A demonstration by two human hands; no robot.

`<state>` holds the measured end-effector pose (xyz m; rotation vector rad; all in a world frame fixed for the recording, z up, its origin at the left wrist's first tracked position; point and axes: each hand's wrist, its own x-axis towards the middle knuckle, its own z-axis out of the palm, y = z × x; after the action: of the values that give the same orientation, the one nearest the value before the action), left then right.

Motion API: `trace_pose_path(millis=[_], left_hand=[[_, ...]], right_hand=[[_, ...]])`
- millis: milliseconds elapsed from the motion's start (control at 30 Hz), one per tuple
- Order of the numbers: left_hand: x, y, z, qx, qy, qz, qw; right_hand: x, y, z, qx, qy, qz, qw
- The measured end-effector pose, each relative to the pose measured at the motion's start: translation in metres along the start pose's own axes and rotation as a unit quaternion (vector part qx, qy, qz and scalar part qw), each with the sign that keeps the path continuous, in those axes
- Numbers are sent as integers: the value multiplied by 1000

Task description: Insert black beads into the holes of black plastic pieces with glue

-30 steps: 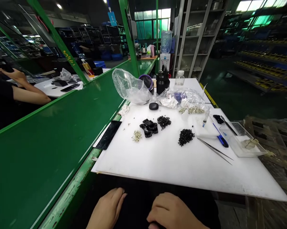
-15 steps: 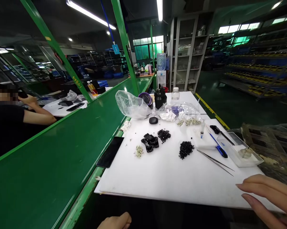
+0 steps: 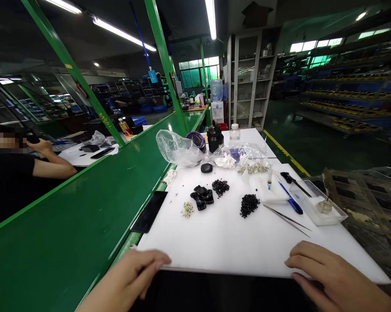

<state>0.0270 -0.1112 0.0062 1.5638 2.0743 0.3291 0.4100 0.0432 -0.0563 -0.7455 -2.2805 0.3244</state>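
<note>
In the head view, the tweezers (image 3: 273, 210) on the counter (image 3: 214, 247) slant tips-first toward the nearer right hand (image 3: 331, 271), thumb parted from curled fingers; well left of them, the left hand (image 3: 130, 271) bunches its fingers, any pinch unclear.

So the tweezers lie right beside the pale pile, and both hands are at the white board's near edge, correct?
Not quite: the head view shows the tweezers beside the rightmost black pile, not the pale pile. The left hand and right hand are indeed at the white board's near edge.
</note>
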Motion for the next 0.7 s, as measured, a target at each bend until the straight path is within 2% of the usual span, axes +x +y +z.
trace_pose_path(millis=[67, 100, 133, 233, 333, 433, 567, 700], left_hand=[[37, 14, -9, 45, 76, 22, 996], [58, 19, -12, 63, 123, 27, 990], [79, 23, -14, 73, 138, 33, 987], [132, 28, -11, 80, 125, 41, 988], [162, 27, -2, 102, 104, 33, 989], [172, 29, 6, 124, 105, 28, 986], [170, 30, 5, 135, 114, 21, 984], [149, 32, -4, 120, 115, 33, 985]], right_hand=[[4, -1, 6, -20, -71, -31, 997], [4, -1, 11, -28, -74, -16, 997], [3, -1, 18, -28, -53, 20, 998], [-4, 2, 44, -2, -19, 117, 993], [-11, 5, 65, 14, 1, 143, 990], [-12, 6, 71, 14, 5, 141, 990], [0, -2, 60, 43, -36, 182, 982], [39, -20, 50, 114, -25, 243, 963]])
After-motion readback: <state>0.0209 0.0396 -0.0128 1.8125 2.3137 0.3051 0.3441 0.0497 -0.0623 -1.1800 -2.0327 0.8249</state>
